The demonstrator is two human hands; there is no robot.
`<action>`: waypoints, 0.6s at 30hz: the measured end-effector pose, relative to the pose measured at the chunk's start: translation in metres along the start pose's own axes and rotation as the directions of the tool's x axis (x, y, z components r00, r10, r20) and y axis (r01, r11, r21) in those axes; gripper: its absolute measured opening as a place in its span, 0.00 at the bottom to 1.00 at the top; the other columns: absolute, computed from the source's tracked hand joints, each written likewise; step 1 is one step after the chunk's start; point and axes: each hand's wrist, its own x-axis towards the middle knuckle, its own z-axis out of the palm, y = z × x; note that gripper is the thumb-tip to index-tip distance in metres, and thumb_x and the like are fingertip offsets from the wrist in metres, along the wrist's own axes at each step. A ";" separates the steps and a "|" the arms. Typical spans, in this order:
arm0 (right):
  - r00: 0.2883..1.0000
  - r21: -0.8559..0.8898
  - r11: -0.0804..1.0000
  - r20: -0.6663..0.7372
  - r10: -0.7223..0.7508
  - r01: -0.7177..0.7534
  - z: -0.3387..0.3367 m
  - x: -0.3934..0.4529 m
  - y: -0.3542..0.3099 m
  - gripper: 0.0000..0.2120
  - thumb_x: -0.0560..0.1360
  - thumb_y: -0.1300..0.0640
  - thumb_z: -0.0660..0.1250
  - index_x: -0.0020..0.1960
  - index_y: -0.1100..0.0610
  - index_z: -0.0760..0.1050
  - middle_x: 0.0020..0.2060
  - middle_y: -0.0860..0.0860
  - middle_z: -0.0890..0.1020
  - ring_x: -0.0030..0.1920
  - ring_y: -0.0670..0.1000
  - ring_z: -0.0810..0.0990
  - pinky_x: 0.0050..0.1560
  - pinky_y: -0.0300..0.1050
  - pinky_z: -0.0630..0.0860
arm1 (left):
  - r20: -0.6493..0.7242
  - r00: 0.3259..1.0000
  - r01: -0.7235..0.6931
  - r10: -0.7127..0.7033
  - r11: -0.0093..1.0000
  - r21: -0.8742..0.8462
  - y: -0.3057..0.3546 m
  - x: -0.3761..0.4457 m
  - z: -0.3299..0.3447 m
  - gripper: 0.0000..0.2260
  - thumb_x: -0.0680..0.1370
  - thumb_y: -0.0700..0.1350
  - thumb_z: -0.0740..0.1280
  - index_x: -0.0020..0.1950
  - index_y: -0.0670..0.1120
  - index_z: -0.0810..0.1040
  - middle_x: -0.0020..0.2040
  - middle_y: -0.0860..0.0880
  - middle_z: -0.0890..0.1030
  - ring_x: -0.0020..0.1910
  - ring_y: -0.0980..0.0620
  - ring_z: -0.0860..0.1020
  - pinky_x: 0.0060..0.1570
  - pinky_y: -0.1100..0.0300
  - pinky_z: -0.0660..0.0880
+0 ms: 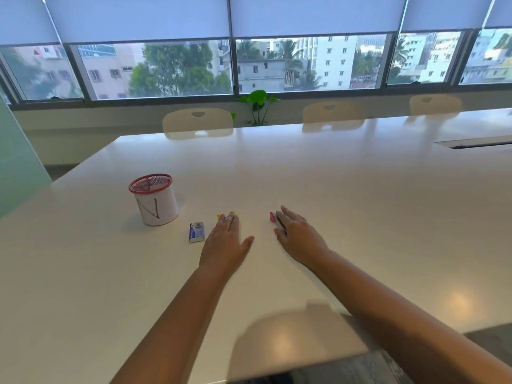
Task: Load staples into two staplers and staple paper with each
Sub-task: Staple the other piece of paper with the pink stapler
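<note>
My left hand [226, 237] lies flat on the white table [360, 206], fingers straight, covering a yellow stapler [219, 216] of which only small yellow bits show past the fingertips. My right hand [297, 231] lies over a red stapler [272, 216]; its red end peeks out at the fingers' left side. I cannot tell whether the right fingers curl round it. A small blue staple box [196, 232] lies just left of my left hand. No paper sheet is visible on the table.
A red mesh cup [154, 199] wrapped in white paper marked "N" stands to the left, with something white inside. Beige chairs [197, 121] line the far table edge below the windows. A green plant [258, 102] stands behind.
</note>
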 end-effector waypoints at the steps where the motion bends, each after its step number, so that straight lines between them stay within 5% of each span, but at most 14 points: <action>1: 1.000 0.005 1.000 0.002 -0.002 0.002 0.001 0.001 0.000 0.24 0.80 0.53 0.55 0.74 0.59 0.58 0.74 0.54 0.59 0.73 0.52 0.58 0.71 0.43 0.55 | 0.008 1.000 0.001 -0.001 1.000 0.001 0.000 0.000 0.000 0.29 0.79 0.55 0.54 0.75 0.44 0.50 0.77 0.48 0.51 0.76 0.51 0.47 0.73 0.55 0.50; 7: 1.000 0.009 1.000 0.010 -0.015 0.015 0.003 0.001 0.003 0.24 0.80 0.55 0.54 0.74 0.60 0.56 0.75 0.54 0.57 0.74 0.51 0.56 0.72 0.40 0.52 | 0.016 1.000 -0.007 0.007 1.000 0.016 0.002 -0.002 -0.002 0.28 0.80 0.53 0.52 0.75 0.44 0.47 0.77 0.48 0.49 0.76 0.50 0.46 0.73 0.55 0.50; 12: 0.999 -0.056 0.998 0.043 0.019 -0.017 0.003 0.001 0.004 0.31 0.79 0.42 0.52 0.76 0.57 0.48 0.76 0.51 0.50 0.75 0.51 0.50 0.73 0.45 0.49 | -0.118 0.992 -0.037 0.041 0.999 0.032 0.002 -0.005 -0.002 0.35 0.78 0.60 0.52 0.75 0.44 0.39 0.77 0.49 0.43 0.75 0.51 0.40 0.73 0.54 0.46; 16: 0.995 -0.241 0.969 -0.091 0.032 -0.054 0.005 0.002 0.005 0.35 0.77 0.37 0.43 0.75 0.58 0.41 0.76 0.53 0.45 0.75 0.52 0.42 0.73 0.50 0.39 | -0.207 0.978 -0.023 0.030 0.999 0.035 0.010 -0.013 -0.003 0.35 0.77 0.61 0.50 0.71 0.46 0.31 0.75 0.49 0.35 0.72 0.50 0.33 0.73 0.53 0.43; 18: 0.977 -0.297 0.952 -0.212 0.007 -0.071 0.004 0.001 0.001 0.37 0.76 0.36 0.37 0.75 0.61 0.44 0.76 0.56 0.49 0.75 0.56 0.46 0.72 0.52 0.41 | -0.278 0.959 -0.040 0.046 0.999 0.025 0.012 -0.013 -0.002 0.35 0.76 0.61 0.49 0.70 0.46 0.31 0.72 0.50 0.33 0.72 0.49 0.34 0.74 0.51 0.43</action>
